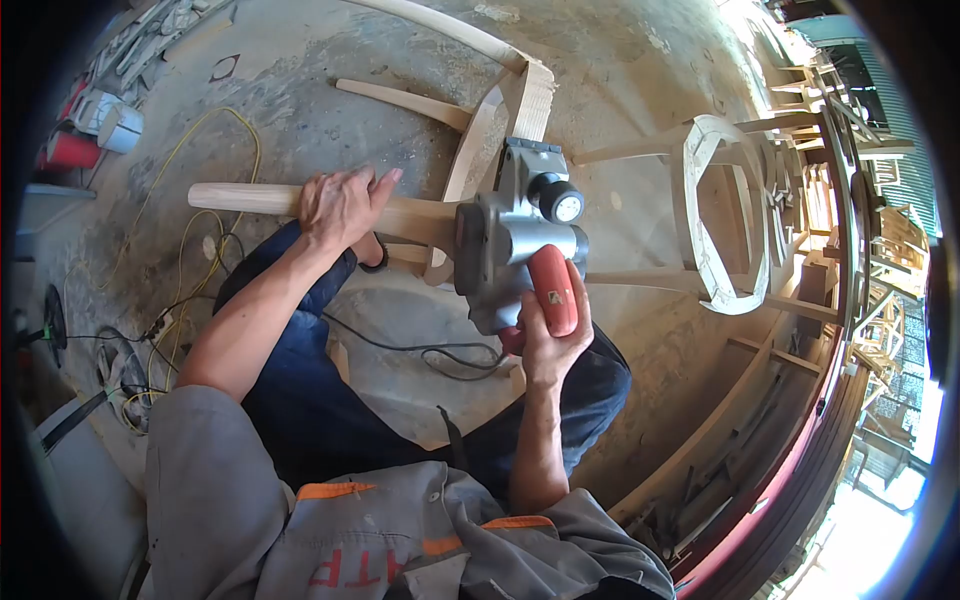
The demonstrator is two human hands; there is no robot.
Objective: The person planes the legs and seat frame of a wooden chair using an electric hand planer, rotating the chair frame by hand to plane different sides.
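My right hand [555, 340] is wrapped round the red handle [553, 290] of a grey belt sander [495, 250]. The sander rests against a pale wooden chair leg [420, 220], part of a chair frame [470, 150] lying in front of me. My left hand [345, 205] lies closed over the same leg, to the left of the sander, with the thumb raised. The leg's rounded end [235, 197] sticks out to the left of that hand. The sander's body hides the right end of this leg and the sanding belt.
A second wooden frame [690, 210] stands at the right, near a long rack [835, 220] of timber. A black cable [400, 347] runs over the floor between my legs. Yellow cord [257, 150], a red bucket [75, 150] and a white bucket [120, 128] are at the left.
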